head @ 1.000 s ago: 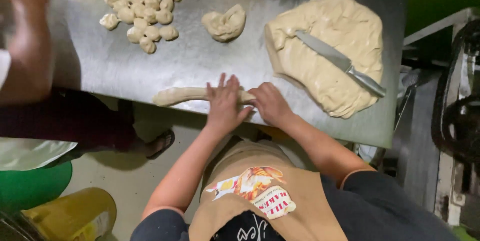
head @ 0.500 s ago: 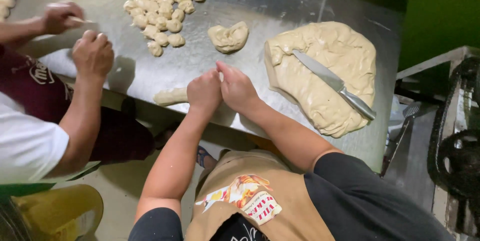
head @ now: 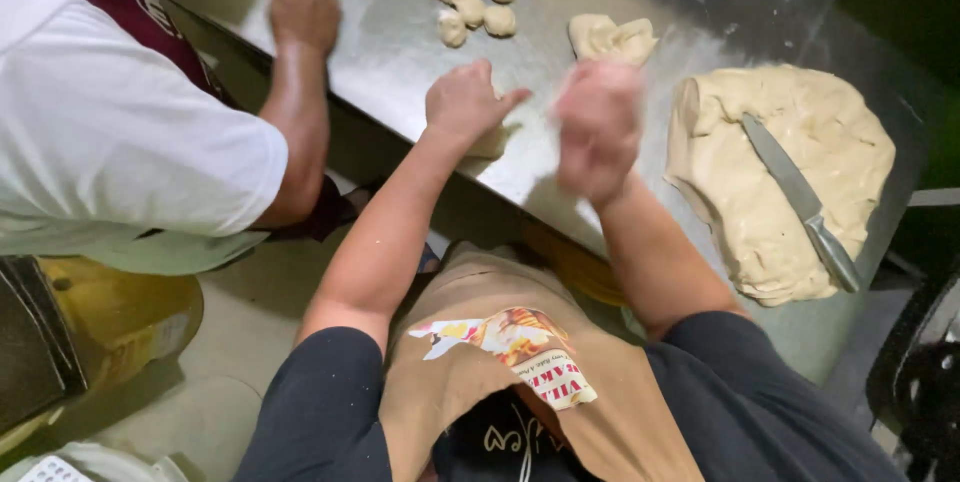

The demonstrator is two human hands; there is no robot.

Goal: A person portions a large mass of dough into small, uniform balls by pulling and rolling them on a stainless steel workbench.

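soft dough at the table edge

left hand [head: 468, 102] curls over a dough piece [head: 490, 142] at the table [head: 380, 52] edge, knife [head: 800, 200] side; soft, sticky, best pinched at an end. right hand [head: 598, 127] is lifted and blurred, grip unclear. half a second ago both hands pressed together lower on the roll.
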